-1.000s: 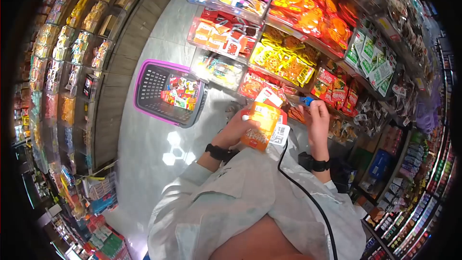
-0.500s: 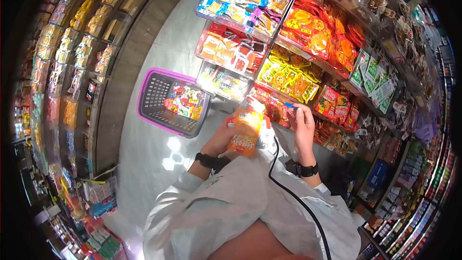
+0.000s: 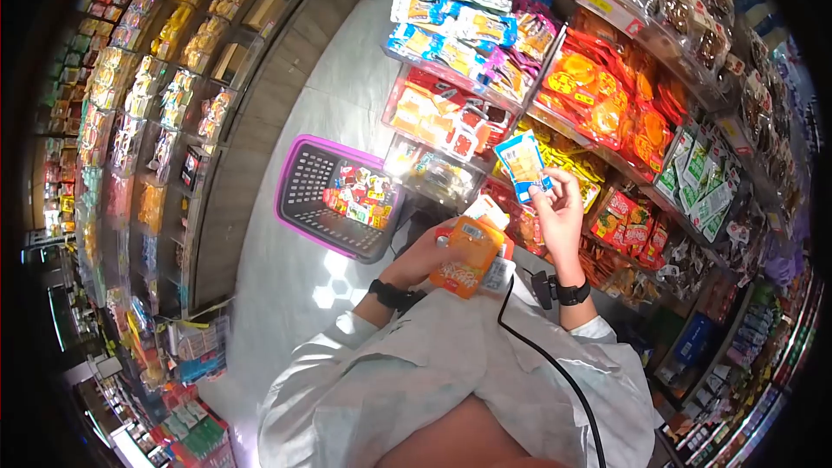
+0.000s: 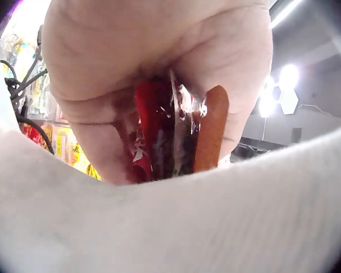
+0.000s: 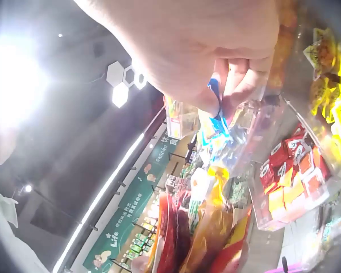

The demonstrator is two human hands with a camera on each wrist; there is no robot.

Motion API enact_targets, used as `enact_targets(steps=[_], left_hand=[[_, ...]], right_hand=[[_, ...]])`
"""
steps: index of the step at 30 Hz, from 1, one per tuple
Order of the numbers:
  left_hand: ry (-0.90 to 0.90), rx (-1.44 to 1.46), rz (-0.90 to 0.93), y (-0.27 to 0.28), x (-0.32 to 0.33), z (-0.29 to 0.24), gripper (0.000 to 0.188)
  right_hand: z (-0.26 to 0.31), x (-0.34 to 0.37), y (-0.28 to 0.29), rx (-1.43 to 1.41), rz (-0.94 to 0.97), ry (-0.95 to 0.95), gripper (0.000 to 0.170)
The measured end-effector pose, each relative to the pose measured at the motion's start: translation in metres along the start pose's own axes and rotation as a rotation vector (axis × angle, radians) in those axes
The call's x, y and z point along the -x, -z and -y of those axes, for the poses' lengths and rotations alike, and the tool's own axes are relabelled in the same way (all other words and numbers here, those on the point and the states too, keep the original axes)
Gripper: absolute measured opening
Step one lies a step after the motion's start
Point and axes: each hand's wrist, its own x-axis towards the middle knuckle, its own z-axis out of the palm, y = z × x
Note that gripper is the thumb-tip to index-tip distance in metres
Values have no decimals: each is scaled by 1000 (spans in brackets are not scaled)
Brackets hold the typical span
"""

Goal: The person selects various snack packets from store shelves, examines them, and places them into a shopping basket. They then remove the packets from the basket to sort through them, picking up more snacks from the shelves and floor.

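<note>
My left hand [image 3: 426, 257] grips several snack packets in front of my torso, with an orange packet [image 3: 466, 260] on top. White and red edges of others stick out behind it. In the left wrist view, a red packet [image 4: 152, 122] and an orange edge [image 4: 211, 128] stand side by side within the palm. My right hand [image 3: 562, 215] pinches a small blue-and-white snack packet [image 3: 522, 165] by its lower end, its face towards the head camera. From the right wrist, a blue corner of this packet [image 5: 215, 94] shows between thumb and fingers.
A grey basket with a purple rim [image 3: 280, 195] stands on the floor to the left, with colourful packets [image 3: 362, 197] inside. Clear shelf bins hold blue-and-white packets [image 3: 455, 30], red bags [image 3: 598, 91] and green-and-white packets [image 3: 698, 178]. A black cable [image 3: 555, 354] hangs over my shirt.
The blue-and-white packet, earlier only a small blue bit at my right fingertips, now stands up with its face showing. My left hand keeps its packets. The basket and shelves have shifted rightward in view.
</note>
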Motion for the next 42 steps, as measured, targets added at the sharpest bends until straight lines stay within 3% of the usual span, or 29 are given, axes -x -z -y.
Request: enact_targets(steps=[2,4,12,13,17,18,20,24,26,28,30,34,36,38,40,42], left_hand=[[-7,-75,25,26,-7,-8,56],[-16,-173,58,53,-12,-17,52],[-125,237,190,135,20,-76,46],[-118,262,196,143,25,-85,46],[-72,258,127,181,31,-94,50],[-74,237,138,189,29,-96,50],[-77,200,151,203,27,-98,52],[-101,295,164,203,27,-120,54],[-102,277,123,208,18,-114,55],[-131,308,96,206,9,-110,55],[-50,313,146,209,0,-111,52],[-46,352,159,191,-9,-117,45],[12,314,178,181,-16,-119,46],[27,239,240,165,-22,-118,49],[79,76,271,156,-31,-111,50],[90,29,251,135,-36,-94,50]], right_hand=[[22,-14,-28,-57,-33,-11,36],[22,-39,-42,81,64,29,38],[42,-173,-166,655,36,380,35],[41,-186,-184,623,16,470,37],[35,-205,-219,924,9,408,33],[31,-206,-224,948,22,581,38],[24,-201,-228,1147,-51,749,41],[30,-176,-234,1064,-163,648,50],[33,-152,-236,899,-172,566,37],[38,-123,-226,831,-25,343,24],[25,-94,-211,548,128,106,14],[31,-41,-193,615,251,25,23],[32,-22,-184,386,275,-145,28],[41,-5,-170,457,291,-150,38],[36,8,-153,518,227,-31,37],[37,20,-133,452,173,-115,32]])
